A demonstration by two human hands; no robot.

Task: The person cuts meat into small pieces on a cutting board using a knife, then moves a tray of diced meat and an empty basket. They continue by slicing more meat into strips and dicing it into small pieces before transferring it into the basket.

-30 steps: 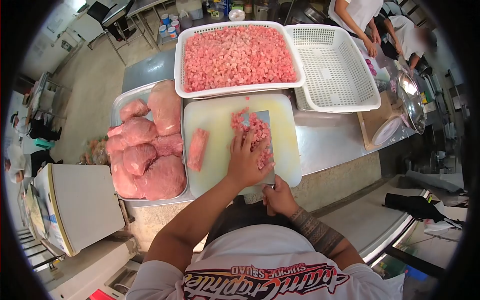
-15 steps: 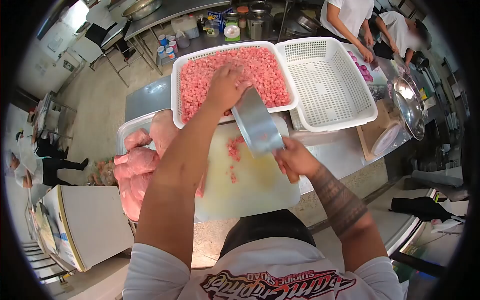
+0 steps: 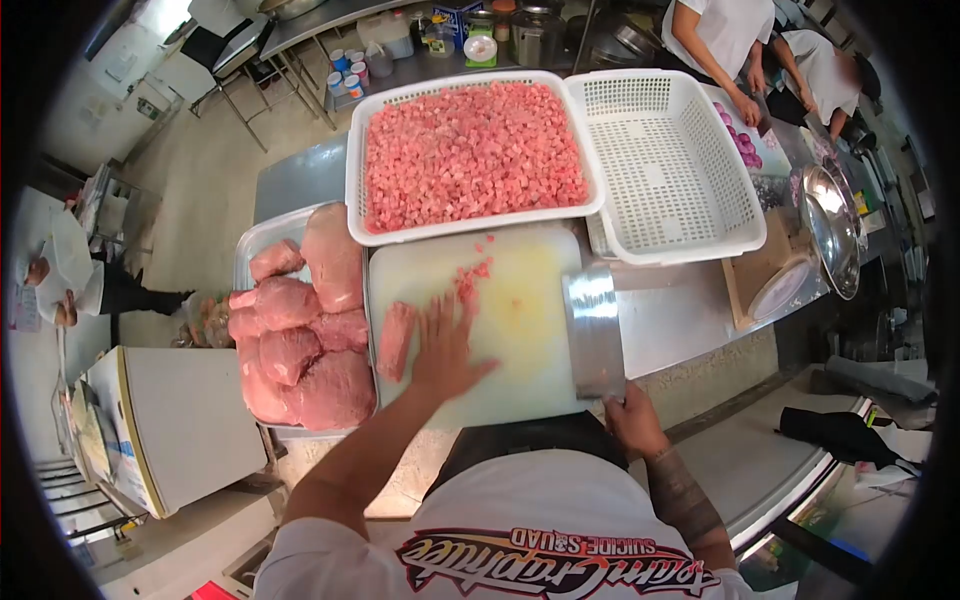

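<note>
My left hand (image 3: 446, 350) lies open and spread on the white cutting board (image 3: 530, 370), just right of a long strip of raw meat (image 3: 396, 340). Its fingertips reach small scattered meat bits (image 3: 472, 278). My right hand (image 3: 636, 424) is closed round the handle of a cleaver (image 3: 595, 330), whose broad blade rests at the board's right edge. Beyond the board, a white plastic basket (image 3: 358, 215) is filled with diced meat (image 3: 475, 155). To the left, a metal tray (image 3: 252, 245) carries several large pieces of raw meat (image 3: 290, 300).
A white perforated basket (image 3: 660, 160) stands right of the diced meat. Farther right are a scale (image 3: 775, 290) and metal bowls (image 3: 832, 215). Two people (image 3: 725, 40) work at the upper right beside purple onions (image 3: 742, 145). Another person (image 3: 80, 270) stands at far left.
My left hand has come back from the diced meat onto the board. My right hand has lowered the cleaver from the basket's edge to the board's right side.
</note>
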